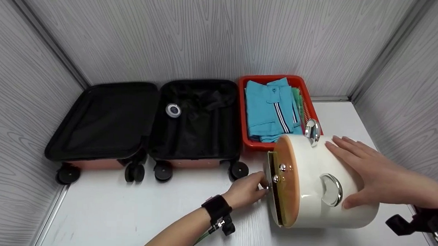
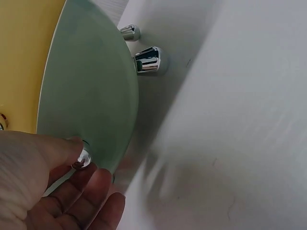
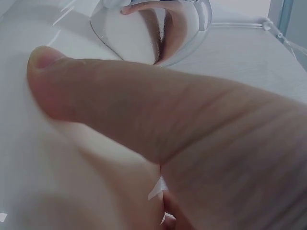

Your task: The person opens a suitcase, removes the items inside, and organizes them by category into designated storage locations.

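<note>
Left hand (image 1: pixel 246 191) pinches the lid (image 1: pixel 281 183) knob; right hand (image 1: pixel 370 172) lies flat and open on the tipped pot (image 1: pixel 326 185). Keep that palm pressing steady near the table's (image 1: pixel 128 214) right edge.

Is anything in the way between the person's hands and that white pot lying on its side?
Nothing visible. The right hand lies flat on the white pot, by its chrome side handle. The left hand already has its fingers at the glass lid and its small chrome fitting. The red basket sits behind the pot.
</note>
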Available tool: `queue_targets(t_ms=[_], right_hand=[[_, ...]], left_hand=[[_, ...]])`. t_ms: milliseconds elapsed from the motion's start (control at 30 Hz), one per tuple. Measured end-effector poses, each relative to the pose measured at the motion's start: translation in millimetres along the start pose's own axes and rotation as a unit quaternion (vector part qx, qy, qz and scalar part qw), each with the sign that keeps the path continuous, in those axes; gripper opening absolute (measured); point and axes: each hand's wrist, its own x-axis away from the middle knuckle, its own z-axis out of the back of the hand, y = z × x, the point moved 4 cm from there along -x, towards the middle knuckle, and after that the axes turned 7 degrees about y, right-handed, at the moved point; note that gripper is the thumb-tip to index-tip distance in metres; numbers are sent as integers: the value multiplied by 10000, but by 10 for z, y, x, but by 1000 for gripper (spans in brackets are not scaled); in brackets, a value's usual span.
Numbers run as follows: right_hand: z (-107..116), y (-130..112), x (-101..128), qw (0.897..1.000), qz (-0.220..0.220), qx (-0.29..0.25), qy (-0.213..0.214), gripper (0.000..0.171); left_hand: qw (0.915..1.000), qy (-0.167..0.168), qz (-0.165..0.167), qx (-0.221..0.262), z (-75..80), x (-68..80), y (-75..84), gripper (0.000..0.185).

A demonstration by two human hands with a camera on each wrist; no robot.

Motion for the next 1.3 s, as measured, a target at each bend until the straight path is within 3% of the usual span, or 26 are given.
queue_targets(t_ms=[133,500,1300], right_hand=[[-4,-3,7,10000,-9,12,15,136],[22,-2,27,10000,-85,9,-27,136],[27,68,26,9986,-425,-170,-261,137]], left_hand=[[10000,25,19,-51,92,83,-66,12],[9988,27,460,-142,332,299,-286,13],[9983,114,561,50,317,326,-293,13]])
